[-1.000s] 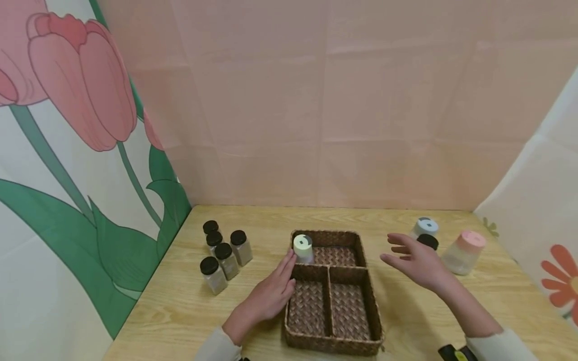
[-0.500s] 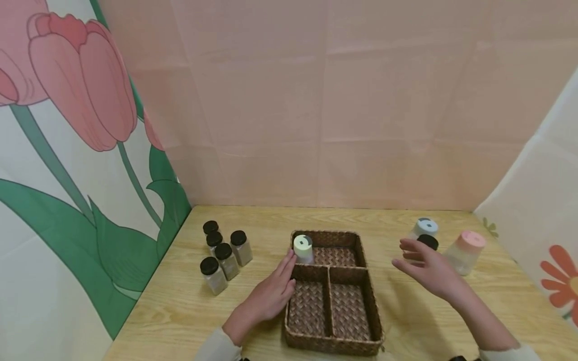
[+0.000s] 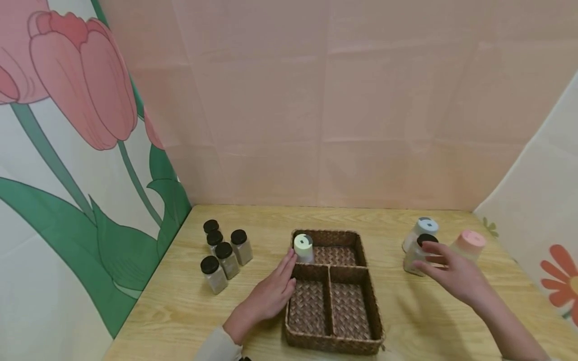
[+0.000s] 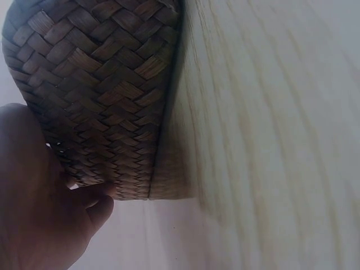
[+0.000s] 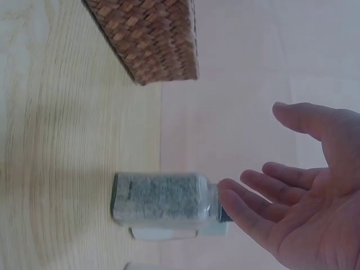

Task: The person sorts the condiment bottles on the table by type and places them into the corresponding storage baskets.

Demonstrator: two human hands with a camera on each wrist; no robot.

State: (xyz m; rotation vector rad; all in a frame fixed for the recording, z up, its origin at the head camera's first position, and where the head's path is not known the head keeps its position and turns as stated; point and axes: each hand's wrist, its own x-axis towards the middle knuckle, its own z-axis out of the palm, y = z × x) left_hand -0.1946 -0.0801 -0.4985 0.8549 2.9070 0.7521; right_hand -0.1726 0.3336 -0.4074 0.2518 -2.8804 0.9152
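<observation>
My left hand (image 3: 268,296) lies along the left wall of a brown woven basket (image 3: 309,308), fingers fairly straight and touching it. In the left wrist view, this hand (image 4: 50,208) is against the basket's woven side. One back compartment and two front ones divide the basket; a bottle with a pale yellow top (image 3: 303,248) stands at the back compartment's left. On the right, my right hand (image 3: 456,273) hovers beside a black-lidded glass jar (image 3: 412,260). The right wrist view shows the fingers spread, fingertips near the lid, and greyish-green contents in the jar (image 5: 160,197).
Behind that jar stands a bottle with a pale blue top (image 3: 426,225). A pink-topped bottle (image 3: 470,241) is partly hidden by my right hand. Several black-lidded jars (image 3: 214,274) cluster left of the basket on the wooden table (image 3: 262,225). A fabric backdrop (image 3: 325,125) rises behind.
My right hand has moved right, away from the basket and closer to the black-lidded jar, whose body now shows. The left hand and basket stay where they were.
</observation>
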